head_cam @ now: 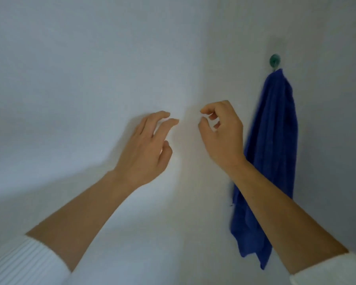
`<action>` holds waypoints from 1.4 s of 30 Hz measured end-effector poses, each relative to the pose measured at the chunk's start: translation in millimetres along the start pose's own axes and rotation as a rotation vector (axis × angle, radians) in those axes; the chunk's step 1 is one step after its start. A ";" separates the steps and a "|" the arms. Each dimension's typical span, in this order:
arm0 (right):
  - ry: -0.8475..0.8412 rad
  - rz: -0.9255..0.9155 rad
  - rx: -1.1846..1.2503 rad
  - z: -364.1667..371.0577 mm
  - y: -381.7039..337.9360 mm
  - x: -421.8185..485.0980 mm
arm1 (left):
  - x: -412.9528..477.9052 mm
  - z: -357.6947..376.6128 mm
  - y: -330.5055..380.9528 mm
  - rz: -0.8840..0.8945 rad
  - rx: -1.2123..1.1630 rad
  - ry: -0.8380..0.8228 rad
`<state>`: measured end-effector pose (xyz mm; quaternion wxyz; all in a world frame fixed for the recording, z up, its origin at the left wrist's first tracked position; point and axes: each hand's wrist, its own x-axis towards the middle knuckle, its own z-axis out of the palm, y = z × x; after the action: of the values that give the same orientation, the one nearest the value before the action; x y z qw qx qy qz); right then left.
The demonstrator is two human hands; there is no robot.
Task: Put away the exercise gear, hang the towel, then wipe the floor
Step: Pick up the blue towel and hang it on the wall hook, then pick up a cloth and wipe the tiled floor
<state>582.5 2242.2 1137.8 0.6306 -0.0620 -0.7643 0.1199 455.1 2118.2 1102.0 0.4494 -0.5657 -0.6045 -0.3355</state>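
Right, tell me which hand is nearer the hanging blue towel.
The right hand: its forearm crosses the blue towel; the left hand is further away.

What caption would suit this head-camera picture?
Blue towel hanging from green wall hook; left hand and right hand both empty.

Towel (271, 151) hangs on hook (275, 60), right of both hands

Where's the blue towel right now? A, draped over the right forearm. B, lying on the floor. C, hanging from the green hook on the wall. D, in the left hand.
C: the blue towel hangs from the green hook, while the left hand and right hand are both empty.
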 end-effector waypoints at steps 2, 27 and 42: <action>-0.049 -0.024 0.078 25.5 -16.7 -23.2 | -37.8 -26.1 -11.7 -0.094 0.058 -0.031; -1.075 -0.177 0.499 306.7 -588.4 -333.8 | -470.9 -616.3 -112.8 -1.008 0.907 -0.505; -1.457 -0.556 0.781 404.5 -1007.3 -481.4 | -660.2 -965.2 -95.2 -1.645 1.194 -0.368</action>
<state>338.2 1110.7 873.1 -0.0329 0.4396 -0.8690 0.2247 490.4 970.7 860.4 0.1890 0.2952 -0.9320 -0.0926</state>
